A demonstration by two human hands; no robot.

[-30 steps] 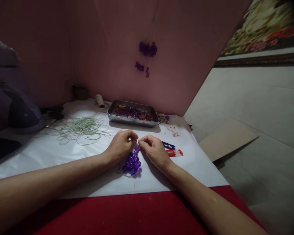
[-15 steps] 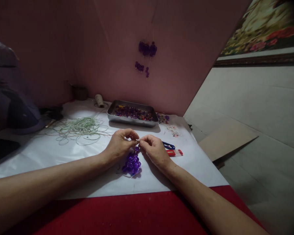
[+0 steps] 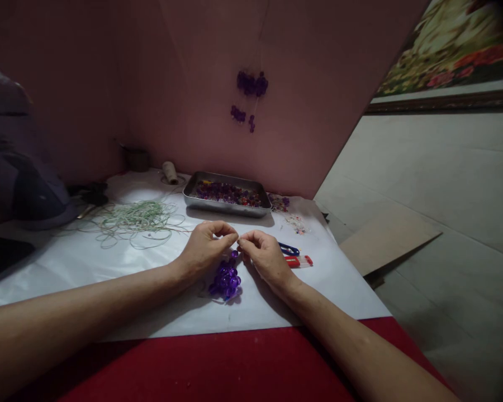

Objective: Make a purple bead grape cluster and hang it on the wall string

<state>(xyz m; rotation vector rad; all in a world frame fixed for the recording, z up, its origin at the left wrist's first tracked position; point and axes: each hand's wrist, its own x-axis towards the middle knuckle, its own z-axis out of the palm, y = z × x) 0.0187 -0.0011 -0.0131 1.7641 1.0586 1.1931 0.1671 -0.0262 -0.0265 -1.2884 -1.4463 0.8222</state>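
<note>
A cluster of purple beads (image 3: 226, 278) lies on the white sheet (image 3: 151, 279) between my two hands. My left hand (image 3: 205, 248) and my right hand (image 3: 266, 258) meet just above it, fingertips pinched together on the thin thread at the cluster's top. Both hands rest on the sheet. The thread itself is too fine to see clearly between the fingers.
A metal tray (image 3: 227, 205) of mixed beads stands behind the hands. A tangle of pale green cord (image 3: 136, 220) and a small spool (image 3: 170, 172) lie at the left. Blue clippers (image 3: 289, 249) and a red lighter (image 3: 299, 261) lie right of my right hand. Purple bead clusters (image 3: 251, 85) hang on the pink wall.
The bead cluster has settled slightly lower and the fingertips of both hands have closed nearer together above it. Arms have hardly moved.
</note>
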